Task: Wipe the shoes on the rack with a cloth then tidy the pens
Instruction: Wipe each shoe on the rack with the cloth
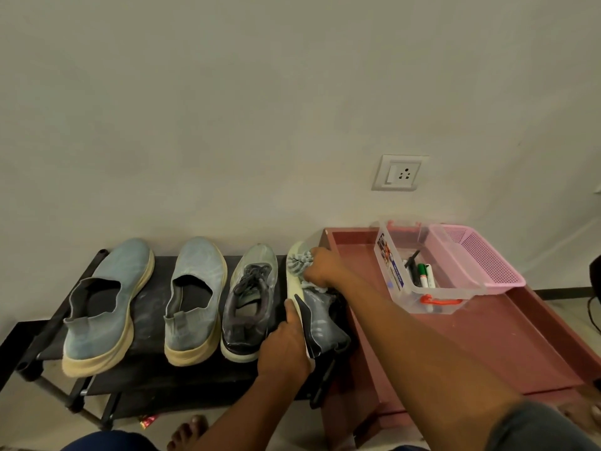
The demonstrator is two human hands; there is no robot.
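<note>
A: A plain pale wall with a switch socket (400,173) stands behind a low black shoe rack (48,340), and a reddish wooden stand (507,340) is just beside it. How far is the person with the task?

B: It looks like the last shoe of four. The left hand (284,348) grips the heel end of the grey sneaker (317,315), which is tipped on its side, sole toward the other shoes. The right hand (322,266) holds a grey striped cloth (300,260) bunched in its fingers and presses it on the toe of this sneaker.

A: And the other shoes?

B: Left of the left hand, touching its thumb side, is the dark laced sneaker (248,302); further left stand two blue slip-on shoes (195,299). Whether they are already wiped, the view cannot say.

A: The pens?

B: Not yet tidied, I think. Pens and markers (422,275) lie in a clear plastic box (432,296), right of the right forearm, beside a pink basket (481,258). The box has a label (388,262), but its writing is too small to read.
</note>
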